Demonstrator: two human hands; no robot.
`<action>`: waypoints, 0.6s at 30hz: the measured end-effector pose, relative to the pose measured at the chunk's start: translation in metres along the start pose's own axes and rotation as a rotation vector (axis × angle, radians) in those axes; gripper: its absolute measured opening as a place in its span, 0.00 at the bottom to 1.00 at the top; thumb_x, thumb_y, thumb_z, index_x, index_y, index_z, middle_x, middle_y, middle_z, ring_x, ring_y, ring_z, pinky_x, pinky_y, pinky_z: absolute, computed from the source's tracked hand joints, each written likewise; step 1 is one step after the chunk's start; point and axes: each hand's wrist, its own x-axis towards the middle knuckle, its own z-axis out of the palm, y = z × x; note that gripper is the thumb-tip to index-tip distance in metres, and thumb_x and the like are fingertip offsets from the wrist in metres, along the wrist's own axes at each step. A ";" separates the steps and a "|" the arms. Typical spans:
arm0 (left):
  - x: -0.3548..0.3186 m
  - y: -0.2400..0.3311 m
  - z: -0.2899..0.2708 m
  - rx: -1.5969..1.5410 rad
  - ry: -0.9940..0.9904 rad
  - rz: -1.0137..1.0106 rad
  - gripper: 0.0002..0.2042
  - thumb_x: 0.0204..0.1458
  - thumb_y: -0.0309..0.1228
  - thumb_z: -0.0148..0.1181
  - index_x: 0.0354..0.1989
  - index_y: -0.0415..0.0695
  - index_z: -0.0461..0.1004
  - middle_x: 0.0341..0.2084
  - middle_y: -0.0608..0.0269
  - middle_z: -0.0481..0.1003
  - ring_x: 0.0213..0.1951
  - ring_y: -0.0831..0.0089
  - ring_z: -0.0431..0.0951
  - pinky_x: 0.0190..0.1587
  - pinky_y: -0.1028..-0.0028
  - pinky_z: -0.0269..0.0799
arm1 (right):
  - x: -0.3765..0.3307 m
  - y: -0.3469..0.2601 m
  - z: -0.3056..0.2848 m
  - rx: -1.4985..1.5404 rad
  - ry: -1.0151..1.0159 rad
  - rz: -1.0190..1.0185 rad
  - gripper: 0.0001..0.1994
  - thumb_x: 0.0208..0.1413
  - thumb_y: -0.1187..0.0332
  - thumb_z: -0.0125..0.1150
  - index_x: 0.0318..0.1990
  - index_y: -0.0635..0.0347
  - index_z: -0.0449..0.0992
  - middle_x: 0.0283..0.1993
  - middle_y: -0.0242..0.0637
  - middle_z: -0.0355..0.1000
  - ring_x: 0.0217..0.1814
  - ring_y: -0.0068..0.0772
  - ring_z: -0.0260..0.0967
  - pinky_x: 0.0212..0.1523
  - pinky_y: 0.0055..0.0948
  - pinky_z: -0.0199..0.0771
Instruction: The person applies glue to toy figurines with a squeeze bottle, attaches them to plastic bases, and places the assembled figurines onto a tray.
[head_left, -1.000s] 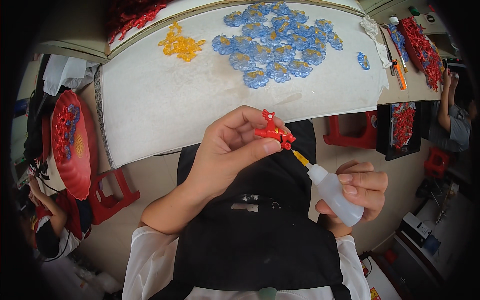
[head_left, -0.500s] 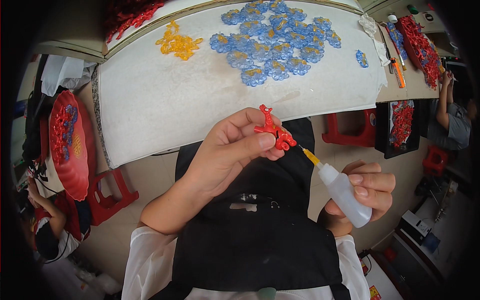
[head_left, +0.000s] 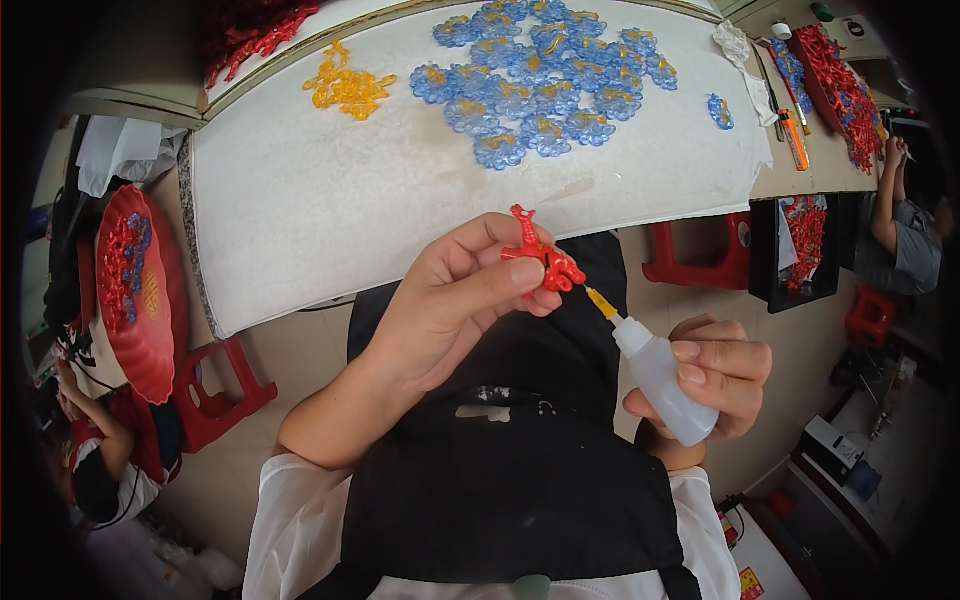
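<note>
Red figurine [head_left: 563, 273] in pinching left fingers [head_left: 513, 278], bottle [head_left: 667, 382] in gripping right fingers [head_left: 728, 360], apparently aiming nozzle [head_left: 602, 304], needing steadiness next.

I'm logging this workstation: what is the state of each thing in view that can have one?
left hand, closed on red figurine
red figurine, held in midair
right hand, closed around squeeze bottle
squeeze bottle, tilted, yellow nozzle toward red figurine
blue pieces, clustered, one lying apart
amber pieces, heaped together
scalloped red tray, partly filled
</note>
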 end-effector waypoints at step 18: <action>-0.010 0.018 -0.014 0.010 0.122 0.190 0.11 0.49 0.28 0.50 0.40 0.39 0.64 0.32 0.57 0.70 0.30 0.76 0.73 0.36 0.78 0.70 | 0.079 0.149 -0.017 -0.525 -0.250 0.196 0.13 0.40 0.77 0.55 0.38 0.59 0.68 0.39 0.37 0.67 0.38 0.41 0.66 0.40 0.29 0.66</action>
